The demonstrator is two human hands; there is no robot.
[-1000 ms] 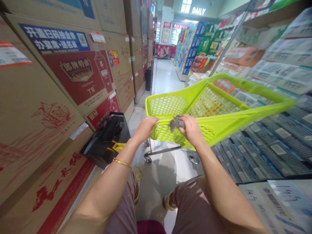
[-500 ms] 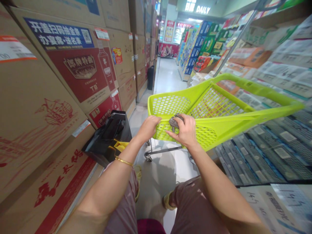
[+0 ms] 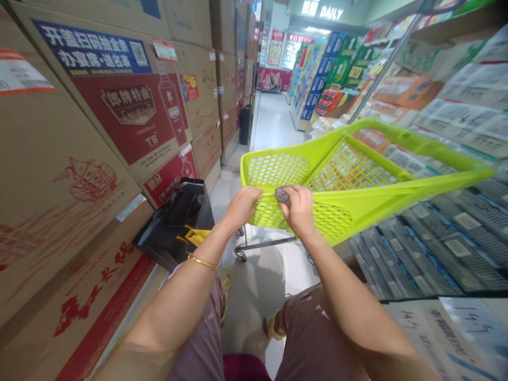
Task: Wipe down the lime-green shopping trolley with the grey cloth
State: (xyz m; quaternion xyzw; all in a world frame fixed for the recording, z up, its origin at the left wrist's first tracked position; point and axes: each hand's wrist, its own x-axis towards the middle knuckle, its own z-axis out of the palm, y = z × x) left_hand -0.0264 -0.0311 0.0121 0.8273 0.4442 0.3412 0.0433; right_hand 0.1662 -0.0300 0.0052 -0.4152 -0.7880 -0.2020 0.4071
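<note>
A lime-green plastic shopping cart [image 3: 373, 211] stands across the aisle in front of me, its lattice basket tilting up toward the right. My left hand [image 3: 245, 206] is closed on the near rim at the basket's left end. Just to the right, my right hand [image 3: 298, 209] grips a crumpled grey cloth [image 3: 282, 196], pressed against the same rim. The fingertips of the right hand are partly hidden behind the cloth and rim. A gold bangle [image 3: 201, 261] circles my left wrist.
Stacked cardboard cartons [image 3: 130, 116] wall the left side. A black bag [image 3: 174, 217] sits low beside them. Packaged goods [image 3: 448, 127] fill shelves on the right, with dark grey packs [image 3: 428, 248] below. The tiled floor [image 3: 273, 114] runs back toward blue and green displays [image 3: 313, 79].
My right hand has closed more tightly over the grey cloth and shifted slightly left along the rim. The left hand keeps its place, and the cart has barely moved.
</note>
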